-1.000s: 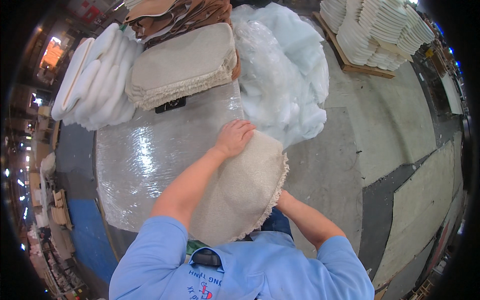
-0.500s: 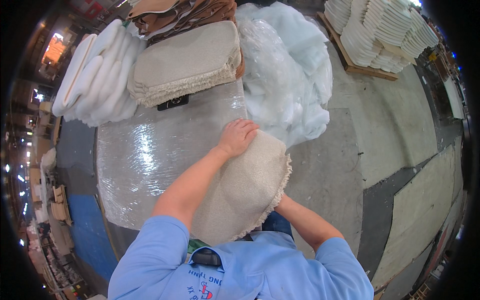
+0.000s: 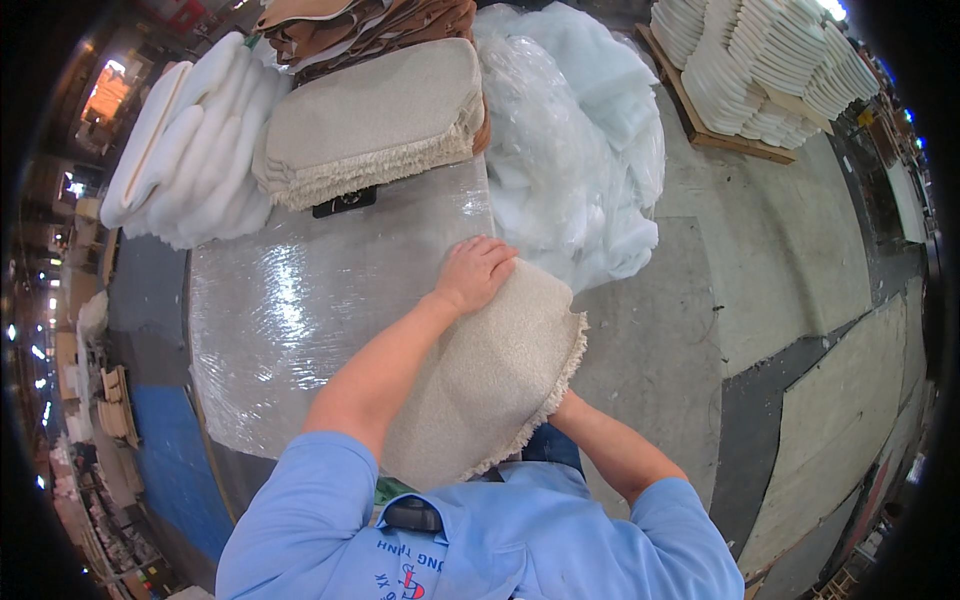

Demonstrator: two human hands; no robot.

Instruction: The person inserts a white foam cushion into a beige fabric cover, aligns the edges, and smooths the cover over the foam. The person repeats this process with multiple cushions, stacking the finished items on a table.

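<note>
A beige woven fabric piece (image 3: 490,365), with a frayed fringe down its right side, bulges between my arms at the near right of a film-wrapped table (image 3: 330,310). My left hand (image 3: 476,273) grips its far corner, the fingers bent together over the edge. My right hand (image 3: 566,410) goes in under the frayed side. Its fingers are hidden by the fabric, so I cannot see what they hold. Farther back on the table lies a stack of similar beige pieces (image 3: 375,115) with frayed edges, on top of brown material.
Folded white padding (image 3: 195,150) is piled at the far left, and brown sheets (image 3: 375,35) at the back. Beyond the table's right edge bulges a heap of white fluffy material in clear plastic (image 3: 570,150). White foam stacks (image 3: 755,75) stand on a wooden pallet (image 3: 690,110) at the far right.
The frayed right side of the fabric piece has shifted slightly to the right. Both hands keep nearly the same places.
</note>
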